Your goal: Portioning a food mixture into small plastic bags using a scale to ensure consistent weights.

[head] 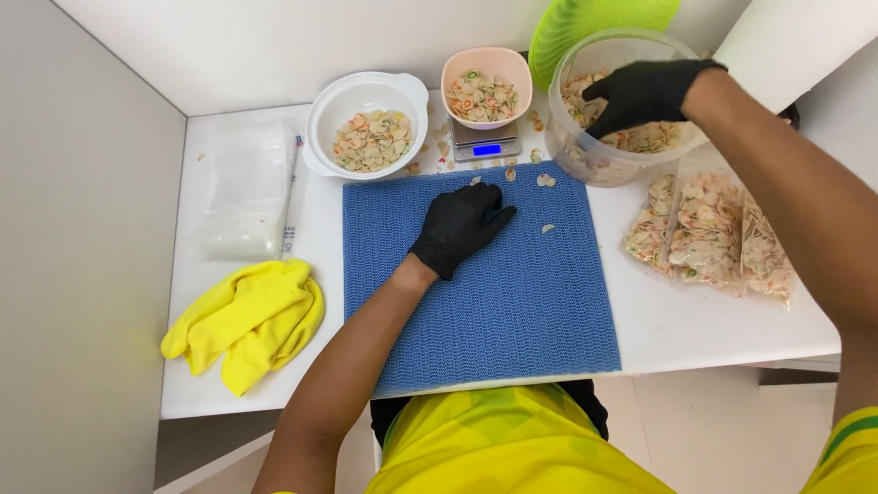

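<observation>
Seen from the head camera, the blue mat (494, 293) lies in the middle of the white table (695, 320), and everything else sits around it.

The left hand (460, 227), in a black glove, rests palm down on the top part of the mat, with the fingers loosely curled. I cannot tell if it has a pasta shell under it. A few loose pasta shells (545, 180) lie on the mat just to the right of this hand.

The right hand (645, 91), also gloved, reaches into the clear tub (585, 155) that stands past the mat's top right corner. Its fingers are bent down over the shells inside, but whether they pinch any is hidden.

Above the mat's top edge stands a small scale (487, 144) with a pink bowl (486, 87) of shells on it. A white bowl (366, 123) sits past the top left corner.

To do this well, pick up only a few shells at a time, lift slowly, and keep the hand low so none drop on the table.

Filled bags (709, 229) lie right of the mat. A yellow cloth (249, 320) lies left.
</observation>
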